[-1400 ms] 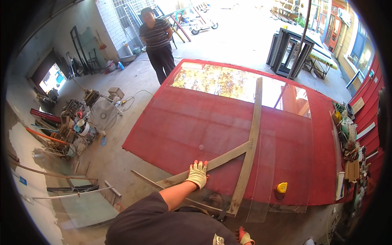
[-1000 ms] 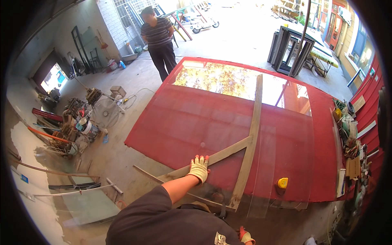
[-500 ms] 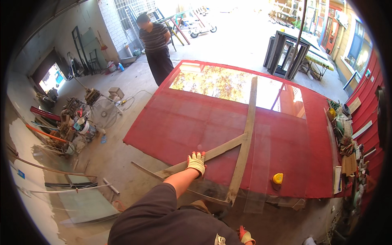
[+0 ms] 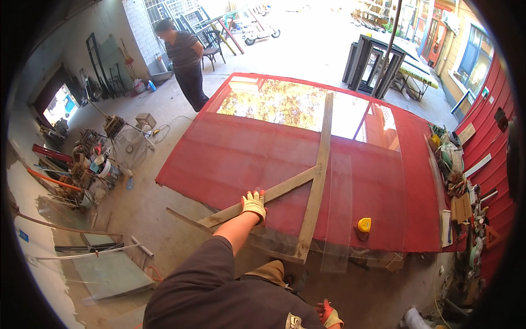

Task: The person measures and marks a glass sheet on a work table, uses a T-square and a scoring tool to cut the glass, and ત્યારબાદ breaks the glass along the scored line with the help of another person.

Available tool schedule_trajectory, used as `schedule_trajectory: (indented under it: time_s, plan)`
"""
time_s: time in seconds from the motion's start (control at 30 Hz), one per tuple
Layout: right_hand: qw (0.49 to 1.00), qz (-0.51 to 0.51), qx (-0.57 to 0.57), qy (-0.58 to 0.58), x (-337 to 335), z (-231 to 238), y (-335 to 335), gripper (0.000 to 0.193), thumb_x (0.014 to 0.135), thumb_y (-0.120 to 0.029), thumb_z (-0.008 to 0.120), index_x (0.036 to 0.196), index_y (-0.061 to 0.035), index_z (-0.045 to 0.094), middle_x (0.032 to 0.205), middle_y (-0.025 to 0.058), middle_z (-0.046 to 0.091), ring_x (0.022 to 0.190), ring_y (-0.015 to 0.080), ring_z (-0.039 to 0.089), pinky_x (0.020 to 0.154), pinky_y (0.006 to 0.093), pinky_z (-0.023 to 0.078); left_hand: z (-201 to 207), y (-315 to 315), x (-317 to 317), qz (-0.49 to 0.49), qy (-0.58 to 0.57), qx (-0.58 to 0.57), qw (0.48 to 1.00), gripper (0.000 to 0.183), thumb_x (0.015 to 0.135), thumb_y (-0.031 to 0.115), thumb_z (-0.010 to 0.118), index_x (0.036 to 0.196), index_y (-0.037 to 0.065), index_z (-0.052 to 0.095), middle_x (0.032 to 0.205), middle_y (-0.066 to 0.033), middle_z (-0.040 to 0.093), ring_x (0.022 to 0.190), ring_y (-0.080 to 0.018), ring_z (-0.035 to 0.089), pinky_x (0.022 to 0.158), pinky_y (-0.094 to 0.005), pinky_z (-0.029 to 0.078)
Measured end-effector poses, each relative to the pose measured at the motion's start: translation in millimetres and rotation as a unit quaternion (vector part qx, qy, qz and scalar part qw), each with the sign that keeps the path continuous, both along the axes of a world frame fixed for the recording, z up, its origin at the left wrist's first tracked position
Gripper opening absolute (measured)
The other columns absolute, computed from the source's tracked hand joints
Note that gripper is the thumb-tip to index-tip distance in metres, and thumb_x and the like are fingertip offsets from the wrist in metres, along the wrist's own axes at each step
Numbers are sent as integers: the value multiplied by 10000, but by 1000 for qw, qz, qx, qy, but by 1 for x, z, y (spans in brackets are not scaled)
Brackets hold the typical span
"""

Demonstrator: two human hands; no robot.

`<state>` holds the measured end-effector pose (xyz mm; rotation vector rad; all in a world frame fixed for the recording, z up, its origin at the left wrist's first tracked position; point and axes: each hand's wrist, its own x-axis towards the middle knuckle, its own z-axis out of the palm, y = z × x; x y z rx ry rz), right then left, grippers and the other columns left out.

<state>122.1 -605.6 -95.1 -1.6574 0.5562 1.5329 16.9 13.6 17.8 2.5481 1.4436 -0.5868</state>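
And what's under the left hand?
The slanted wooden bar shows on both sides of the left hand; the stretch directly beneath the palm is covered.

Yard (image 4: 307, 55): far off, washed out by daylight
Glass (image 4: 274, 105): mirror glare and leafy reflections along its far strip
Left wall (image 4: 71, 35): dim, a small doorway (image 4: 55, 108) glowing white
Near floor (image 4: 378, 288): deep shadow beside the table (image 4: 419, 164)
Picture rim: black corners, straight edges bowed
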Motion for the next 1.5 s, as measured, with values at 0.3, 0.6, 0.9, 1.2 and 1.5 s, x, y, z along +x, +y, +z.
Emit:
schedule_trajectory:
  time_s: [0.3, 0.6, 0.9, 1.2, 1.5]
  plan:
    - [990, -55, 114, -66, 51, 82, 121, 859, 968, -745, 513, 1554, -122, 427, 1397, 85, 652, 515, 85, 307, 487, 257, 274, 7, -4, -3, -6, -8, 14, 1000, 890, 950, 444, 516, 1689, 153, 116, 1695, -139, 249, 1565, -395, 224, 1225, -587, 231]
    - [938, -230, 258, -1, 64, 49, 128, 785, 998, -672, 537, 1550, -127, 417, 1411, 112, 640, 468, 62, 304, 468, 250, 309, 3, -2, -9, -9, -4, -3, 1000, 858, 971, 452, 463, 1692, 160, 99, 1701, -148, 238, 1567, -403, 203, 1223, -585, 213]
    - [964, -199, 166, -60, 76, 105, 185, 800, 964, -665, 602, 1489, -71, 491, 1418, 106, 635, 502, 65, 343, 502, 247, 337, -3, -3, -20, -16, -24, 40, 999, 824, 1010, 440, 439, 1681, 96, 107, 1707, -182, 204, 1568, -436, 188, 1250, -595, 193]
    - [945, -249, 193, -87, 71, 157, 181, 685, 997, -638, 571, 1431, -109, 542, 1071, 70, 706, 482, 66, 266, 509, 265, 294, 22, -1, -1, 17, -114, 54, 992, 754, 971, 450, 627, 1572, 69, 376, 1540, -148, 433, 1460, -390, 368, 1185, -556, 312]
    - [938, -151, 232, -209, 66, 226, 187, 524, 1065, -443, 528, 1472, -113, 528, 1024, 85, 672, 450, 33, 231, 450, 235, 264, 27, 11, 23, -9, -145, 34, 989, 827, 919, 596, 646, 1513, 48, 467, 1566, -177, 431, 1493, -408, 321, 1222, -606, 229]
